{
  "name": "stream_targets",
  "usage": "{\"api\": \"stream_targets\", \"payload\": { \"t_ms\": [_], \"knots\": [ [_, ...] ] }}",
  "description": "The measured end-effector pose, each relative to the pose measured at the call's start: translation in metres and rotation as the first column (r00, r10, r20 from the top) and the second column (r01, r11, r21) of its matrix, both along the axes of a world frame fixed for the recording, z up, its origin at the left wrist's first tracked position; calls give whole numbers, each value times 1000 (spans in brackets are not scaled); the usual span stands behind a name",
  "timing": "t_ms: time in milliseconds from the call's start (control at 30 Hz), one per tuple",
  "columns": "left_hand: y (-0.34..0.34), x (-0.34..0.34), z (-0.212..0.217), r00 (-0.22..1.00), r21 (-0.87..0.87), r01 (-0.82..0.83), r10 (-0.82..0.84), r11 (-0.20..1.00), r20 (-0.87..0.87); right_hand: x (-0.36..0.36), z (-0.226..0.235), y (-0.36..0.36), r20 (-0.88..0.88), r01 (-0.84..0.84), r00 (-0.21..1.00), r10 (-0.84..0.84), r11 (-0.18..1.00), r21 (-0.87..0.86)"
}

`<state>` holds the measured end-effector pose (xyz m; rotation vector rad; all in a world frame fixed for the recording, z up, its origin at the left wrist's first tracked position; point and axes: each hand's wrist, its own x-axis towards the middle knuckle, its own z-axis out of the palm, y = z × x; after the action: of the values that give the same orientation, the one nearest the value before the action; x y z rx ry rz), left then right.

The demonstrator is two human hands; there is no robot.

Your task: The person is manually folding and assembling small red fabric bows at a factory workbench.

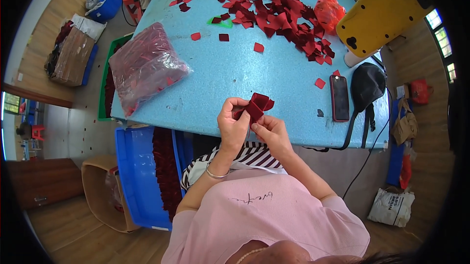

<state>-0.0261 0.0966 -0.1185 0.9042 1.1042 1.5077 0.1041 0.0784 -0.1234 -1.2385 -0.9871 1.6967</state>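
Observation:
Over the near edge of the blue table (215, 83), both my hands hold a dark red fabric flower (258, 106) with folded, overlapping petals. My left hand (233, 123) is closed on its left side, thumb in front. From the right, my right hand (272, 133) pinches its lower part between thumb and fingers. Parts of the flower are hidden behind my fingers. Farther up the table lies a loose heap of red fabric petals (279, 14), with single ones scattered around it; one petal (258, 47) lies beyond my hands.
A clear plastic bag (149, 68) of dark red pieces lies at left. At right are a phone (339, 98), a black cap-like item (368, 87), a yellow spotted panel (379, 14) and a red plastic bag (328, 12). A blue crate (139, 176) stands below left. Other people sit across the table.

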Motion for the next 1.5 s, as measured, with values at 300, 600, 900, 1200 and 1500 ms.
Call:
{"api": "stream_targets", "payload": {
  "t_ms": [300, 600, 900, 1200, 1500],
  "knots": [
    [-2, 2, 0, 971, -78, -25, 43, 997, 237, -25, 9, 0, 443, -69, 868, -223, 830, 554],
    [-10, -5, 3, 993, -20, -45, 47, 999, 112, 13, 36, 1, 395, 46, 823, -409, 740, 671],
    [-17, -3, 11, 986, -96, 17, 0, 995, 167, 8, 32, 8, -1, 58, 998, -63, 903, 425],
    [-5, -11, 0, 849, -185, 186, -63, 965, 524, 0, 23, 10, -393, 157, 918, -53, 958, 240],
    [1, -11, -7, 826, -187, 189, -53, 964, 561, -6, 25, 15, -47, 157, 988, -150, 929, 335]
  ]
}}
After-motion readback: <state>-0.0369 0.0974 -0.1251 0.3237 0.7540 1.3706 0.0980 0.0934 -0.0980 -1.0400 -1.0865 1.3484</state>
